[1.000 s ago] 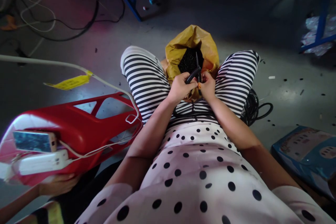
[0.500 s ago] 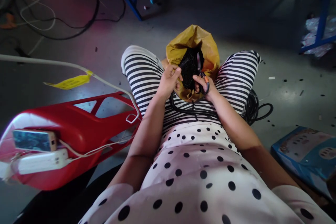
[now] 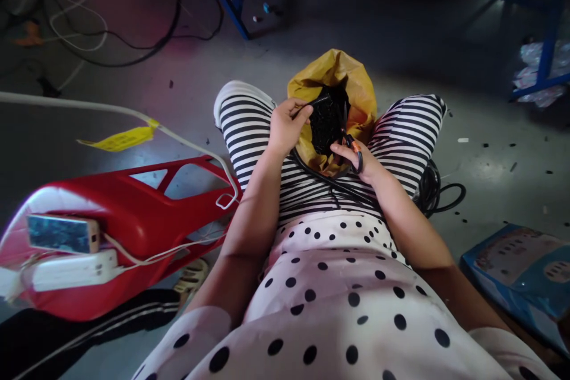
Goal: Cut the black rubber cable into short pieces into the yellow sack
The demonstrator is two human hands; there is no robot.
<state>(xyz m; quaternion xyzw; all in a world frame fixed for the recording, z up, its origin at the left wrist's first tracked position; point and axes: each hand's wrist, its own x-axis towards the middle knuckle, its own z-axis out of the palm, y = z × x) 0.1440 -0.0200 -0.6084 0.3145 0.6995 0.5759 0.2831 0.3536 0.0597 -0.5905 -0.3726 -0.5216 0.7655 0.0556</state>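
The person sits on the floor with a yellow bag standing open between the knees, its mouth full of small black pieces.

The left hand is closed in a pinch on the free end of a black ribbed hose, holding it over the mouth of the bag. From there the hose drops past the wrist, crosses the striped lap and joins a coil lying on the floor beside the right knee.

The right hand is closed around a pair of scissors, fingers through the orange-trimmed loop. The blades point up toward the bag and stand just beside the hose end, apart from it; whether the blades are parted cannot be told from this view.

Judgement: the work in hand appears to be trimming short lengths off the hose so that they fall into the bag. The present step is the reset between cuts, with the hose end presented and the scissors not yet on it. The next move calls for bringing the blades across the hose close to the pinching fingers, keeping the end above the bag opening so that the piece lands inside, and keeping the fingertips clear of the blades.

A red plastic stool lies on its side to the left, carrying a phone and a white power bank.
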